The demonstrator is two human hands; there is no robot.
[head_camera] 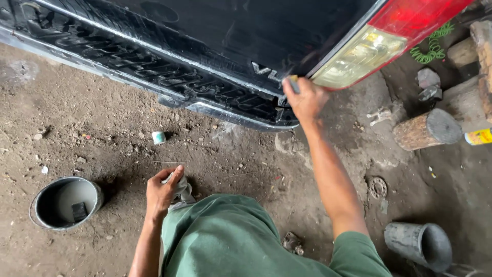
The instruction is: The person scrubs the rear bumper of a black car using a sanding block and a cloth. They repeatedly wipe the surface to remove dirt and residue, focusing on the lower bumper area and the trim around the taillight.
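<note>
My right hand (306, 100) presses a small grey sanding block (293, 83) against the black rear panel of a vehicle (230, 36), just left of the red and yellowish tail light (379, 43). Below the panel runs the black step bumper with a chrome edge (215, 110). My left hand (163, 191) rests low near my green-clad knee (225, 236), closed on a crumpled grey rag (182, 189).
On the dirt floor stand a grey bucket (65, 201) holding water and a dark block at left, and a tipped grey can (420, 243) at right. A small white cap (159, 137), wooden logs (428, 129), a green coiled hose (433, 48) and a metal ring (378, 187) lie around.
</note>
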